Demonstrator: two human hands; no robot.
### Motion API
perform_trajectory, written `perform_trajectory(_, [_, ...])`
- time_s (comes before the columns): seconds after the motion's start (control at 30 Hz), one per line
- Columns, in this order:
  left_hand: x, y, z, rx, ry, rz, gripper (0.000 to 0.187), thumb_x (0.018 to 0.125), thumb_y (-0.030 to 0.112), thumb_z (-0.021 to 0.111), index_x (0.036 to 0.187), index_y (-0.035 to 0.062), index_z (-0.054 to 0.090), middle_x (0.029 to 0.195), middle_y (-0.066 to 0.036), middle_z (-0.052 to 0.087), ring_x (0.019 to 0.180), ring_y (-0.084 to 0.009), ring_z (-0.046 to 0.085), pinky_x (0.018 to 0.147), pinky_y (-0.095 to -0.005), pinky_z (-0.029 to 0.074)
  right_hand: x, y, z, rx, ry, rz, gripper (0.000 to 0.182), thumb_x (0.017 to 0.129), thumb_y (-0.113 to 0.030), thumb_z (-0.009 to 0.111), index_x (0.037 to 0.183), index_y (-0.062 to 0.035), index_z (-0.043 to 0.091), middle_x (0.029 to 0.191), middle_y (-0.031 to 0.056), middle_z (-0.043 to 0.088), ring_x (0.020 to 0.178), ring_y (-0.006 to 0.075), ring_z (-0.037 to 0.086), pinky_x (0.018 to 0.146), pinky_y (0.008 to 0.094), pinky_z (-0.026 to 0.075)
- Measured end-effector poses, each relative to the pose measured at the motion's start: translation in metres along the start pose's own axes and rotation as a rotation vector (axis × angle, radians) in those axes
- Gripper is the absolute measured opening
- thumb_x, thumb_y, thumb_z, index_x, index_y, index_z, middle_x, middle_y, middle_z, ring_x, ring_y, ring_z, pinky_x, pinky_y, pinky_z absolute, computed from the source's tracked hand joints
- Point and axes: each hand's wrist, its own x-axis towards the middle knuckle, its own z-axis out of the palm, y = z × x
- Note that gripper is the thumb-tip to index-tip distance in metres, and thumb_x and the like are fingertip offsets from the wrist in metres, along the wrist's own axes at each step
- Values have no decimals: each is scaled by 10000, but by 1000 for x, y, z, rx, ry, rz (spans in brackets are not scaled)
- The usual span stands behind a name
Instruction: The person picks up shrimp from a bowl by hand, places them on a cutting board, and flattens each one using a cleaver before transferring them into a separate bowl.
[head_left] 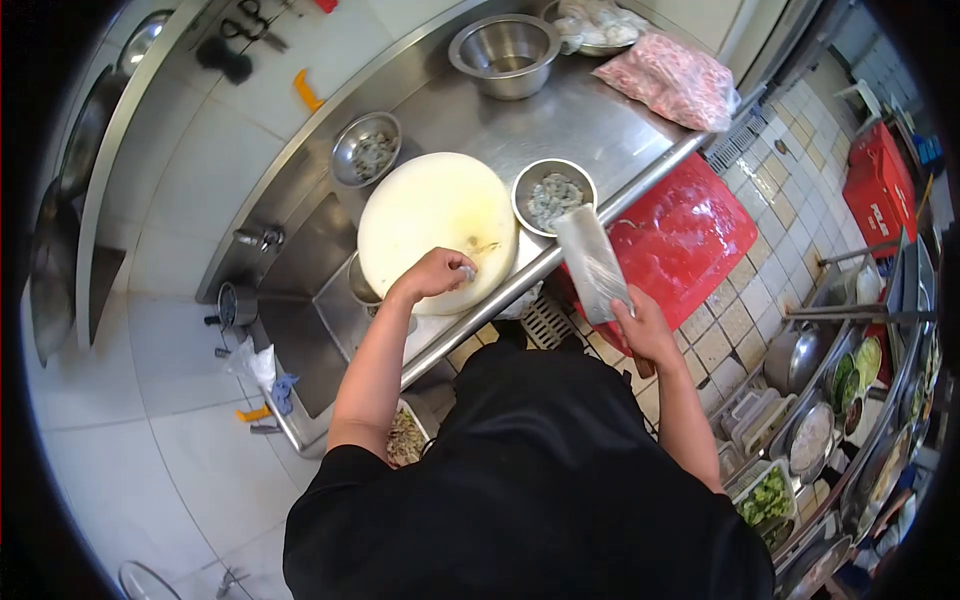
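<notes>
My right hand (647, 328) grips a cleaver (592, 262) by its handle, the broad blade tilted up beside the counter's front edge. Over the round white chopping board (425, 205), my left hand (437, 274) is closed in a pinch on a small greyish shrimp (467, 271), mostly covered by the fingers. Small dark scraps (483, 245) lie on the board near those fingertips. Right of the board stands a steel bowl of peeled shrimp (553, 200), its rim close to the blade's tip. Another steel bowl with greyish shrimp (372, 154) stands behind the board.
A large steel basin (505, 62) and a pink-and-white plastic bag (670, 80) sit farther along the steel counter (440, 115). The sink (325, 270) is to the left. On the tiled floor at right stands a red plastic tub (680, 240); food trays (768, 495) fill a rack.
</notes>
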Motion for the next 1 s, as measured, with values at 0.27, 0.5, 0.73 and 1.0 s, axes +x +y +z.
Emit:
perform_trajectory(0.27, [0,-53,15,109,776,390,192,874,15,652,1053,48,711,942,-110,685,843,-199,662,775,-313,542,75,-3,92,179,-538,164,182,1024,-189,544,1090,-23,584,659,-8,519,462,78,472,426,252,390])
perform_trajectory(0.5, [-10,-55,45,177,663,494,152,866,19,684,1015,18,714,987,-125,690,900,-241,694,815,-339,552,87,3,126,148,-568,241,229,1012,-209,544,1103,-4,588,652,11,525,440,87,465,414,252,397])
perform_trajectory(0.73, [-21,-50,51,248,730,514,176,853,91,735,1022,43,732,1038,-116,695,949,-289,691,845,-362,550,91,2,134,133,-557,244,244,1008,-208,537,1128,-2,590,652,19,528,443,97,475,416,265,413])
perform_trajectory(1.0, [-20,-52,60,252,798,500,161,854,122,748,1002,60,752,1027,-98,705,946,-279,692,849,-355,547,95,-2,145,85,-528,222,235,1005,-207,537,1102,4,575,635,31,534,436,118,491,412,295,430])
